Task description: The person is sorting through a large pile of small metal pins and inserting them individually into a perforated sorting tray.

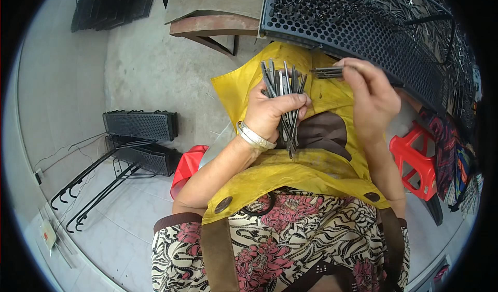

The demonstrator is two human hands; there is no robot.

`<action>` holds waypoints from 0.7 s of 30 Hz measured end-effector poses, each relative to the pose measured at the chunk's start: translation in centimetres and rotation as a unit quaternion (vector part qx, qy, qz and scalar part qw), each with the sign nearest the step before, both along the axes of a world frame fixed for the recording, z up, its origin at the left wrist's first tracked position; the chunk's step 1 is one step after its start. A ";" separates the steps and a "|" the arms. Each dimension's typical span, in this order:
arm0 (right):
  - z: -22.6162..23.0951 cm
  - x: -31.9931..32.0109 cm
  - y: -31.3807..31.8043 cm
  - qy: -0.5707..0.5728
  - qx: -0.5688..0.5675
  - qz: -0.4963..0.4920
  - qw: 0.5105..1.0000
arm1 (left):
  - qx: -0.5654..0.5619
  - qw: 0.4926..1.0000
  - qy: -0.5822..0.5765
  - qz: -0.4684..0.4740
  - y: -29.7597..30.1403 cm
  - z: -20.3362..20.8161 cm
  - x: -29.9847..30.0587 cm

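Note:
My left hand (pixel 270 107) is closed round a bundle of thin dark metal rods (pixel 282 87), held upright over my lap with the ends fanned out above the thumb and below the palm. To its right, my right hand (pixel 373 92) pinches a few similar short rods (pixel 328 72) between thumb and fingers, their tips pointing left toward the bundle but apart from it. Both hands are above a yellow apron (pixel 332 97) spread over my lap. Just beyond my right hand stands a black perforated rack (pixel 358 37) with many rods standing in its holes at the left part.
A wooden bench (pixel 212 24) supports the rack's left end. Loose metal rods (pixel 415 6) are heaped behind the rack. A red plastic stool (pixel 415 159) is at the right. On the floor at the left sit black perforated racks (pixel 142 126) with long hooked bars (pixel 98 178).

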State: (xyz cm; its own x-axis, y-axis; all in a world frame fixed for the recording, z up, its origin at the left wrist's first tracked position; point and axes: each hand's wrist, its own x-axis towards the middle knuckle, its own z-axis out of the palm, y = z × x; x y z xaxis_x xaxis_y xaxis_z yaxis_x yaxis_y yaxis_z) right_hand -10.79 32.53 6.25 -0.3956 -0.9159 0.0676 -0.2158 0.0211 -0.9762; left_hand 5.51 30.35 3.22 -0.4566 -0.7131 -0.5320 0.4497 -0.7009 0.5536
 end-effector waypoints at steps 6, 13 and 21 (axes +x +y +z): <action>-2.3 1.1 2.7 0.407 -0.223 0.243 0.852 | 0.044 0.998 0.021 0.046 0.2 -0.6 -0.4; -3.3 1.9 4.0 0.361 -0.239 0.269 0.860 | 0.052 0.997 0.014 0.060 0.3 -1.0 -0.2; -1.5 1.9 4.6 0.148 -0.117 0.240 0.952 | 0.065 0.997 -0.016 0.031 0.2 -0.8 -0.1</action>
State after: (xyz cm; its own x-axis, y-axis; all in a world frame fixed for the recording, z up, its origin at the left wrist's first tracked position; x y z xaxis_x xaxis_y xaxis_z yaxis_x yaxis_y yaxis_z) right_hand -8.84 37.11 4.74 0.1328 -0.9327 0.3353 -0.4116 -0.3596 -0.8374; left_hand 5.37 30.52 2.44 -0.3956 -0.6627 -0.6359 0.4777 -0.7398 0.4738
